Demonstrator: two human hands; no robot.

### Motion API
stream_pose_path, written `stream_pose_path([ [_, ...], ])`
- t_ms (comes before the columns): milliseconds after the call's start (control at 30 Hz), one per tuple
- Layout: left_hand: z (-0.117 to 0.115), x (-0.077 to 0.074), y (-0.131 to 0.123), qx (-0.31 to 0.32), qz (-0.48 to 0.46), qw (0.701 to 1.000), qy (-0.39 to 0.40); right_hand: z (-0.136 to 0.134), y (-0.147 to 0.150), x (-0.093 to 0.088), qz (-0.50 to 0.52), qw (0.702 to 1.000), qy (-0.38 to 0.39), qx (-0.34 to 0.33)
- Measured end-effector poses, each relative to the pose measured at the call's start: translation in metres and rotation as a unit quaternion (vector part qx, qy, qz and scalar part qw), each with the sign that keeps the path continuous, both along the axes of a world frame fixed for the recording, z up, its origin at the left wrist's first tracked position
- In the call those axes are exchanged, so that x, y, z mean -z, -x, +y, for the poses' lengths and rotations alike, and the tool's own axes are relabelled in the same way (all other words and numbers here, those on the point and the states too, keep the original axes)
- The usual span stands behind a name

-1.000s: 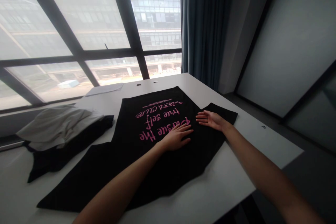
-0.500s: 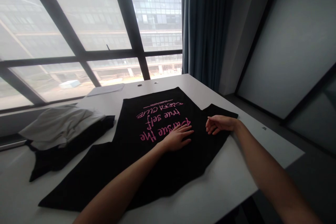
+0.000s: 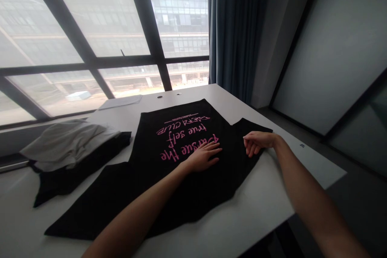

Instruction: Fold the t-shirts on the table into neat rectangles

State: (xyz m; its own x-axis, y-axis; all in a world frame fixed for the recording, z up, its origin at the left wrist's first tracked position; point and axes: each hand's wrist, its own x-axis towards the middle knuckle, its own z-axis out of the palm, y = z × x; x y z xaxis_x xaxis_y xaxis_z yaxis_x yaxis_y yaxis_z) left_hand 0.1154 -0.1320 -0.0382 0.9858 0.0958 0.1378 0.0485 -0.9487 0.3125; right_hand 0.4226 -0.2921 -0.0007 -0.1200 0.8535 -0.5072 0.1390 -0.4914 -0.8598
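A black T-shirt (image 3: 217,181) with pink lettering lies spread on the white table, its print upside down from where I am. My left hand (image 3: 203,156) rests flat on the chest of the shirt, over part of the lettering, fingers stretched and slightly apart. Close to the sleeve (image 3: 248,125) on the right is my right hand (image 3: 256,142), its fingers curled in, on or just above the cloth. No fabric shows bunched up in it. The undersides of both hands are hidden.
Beside the shirt on the left lies a heap of clothes, a grey garment (image 3: 66,143) on top of a black one (image 3: 60,183). A pale flat sheet (image 3: 121,102) is at the table's (image 3: 305,173) window side. A blue curtain (image 3: 238,36) hangs behind.
My right hand has slid a little to the right toward the sleeve's end, its fingers curling more. My left hand and the shirt stay practically where they were.
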Motion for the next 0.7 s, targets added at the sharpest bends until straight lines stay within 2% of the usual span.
stream_pose_path([
  [100, 0.000, 0.000, 0.000, -0.001, -0.001, 1.000, 0.001, 0.002, 0.008, -0.001, 0.011, 0.999, -0.008, -0.041],
  [167, -0.001, -0.002, 0.000, -0.002, 0.003, 1.000, 0.003, 0.006, 0.016, -0.001, -0.027, 0.997, 0.034, -0.063],
  [267, -0.002, -0.004, -0.001, -0.003, 0.008, 1.000, 0.006, 0.009, 0.024, 0.000, -0.106, 0.988, 0.101, -0.053],
  [333, -0.002, -0.003, -0.001, -0.002, 0.007, 1.000, 0.006, 0.008, 0.025, -0.001, -0.128, 0.984, 0.116, -0.043],
  [433, -0.001, -0.003, 0.000, -0.002, 0.008, 1.000, 0.003, 0.004, 0.023, -0.005, -0.116, 0.988, 0.096, -0.046],
  [500, -0.003, -0.008, 0.001, -0.003, 0.009, 1.000, -0.001, 0.001, 0.020, -0.008, -0.087, 0.994, 0.050, -0.043],
  [567, -0.011, -0.017, 0.004, 0.008, 0.003, 1.000, -0.009, 0.002, 0.016, -0.008, -0.068, 0.997, -0.020, -0.003],
  [633, -0.026, -0.029, 0.006, 0.040, -0.004, 0.999, -0.008, 0.007, 0.011, -0.004, -0.080, 0.989, -0.089, 0.083],
  [700, -0.046, -0.038, 0.008, 0.092, -0.001, 0.996, 0.007, 0.015, 0.006, 0.003, -0.110, 0.967, -0.136, 0.183],
])
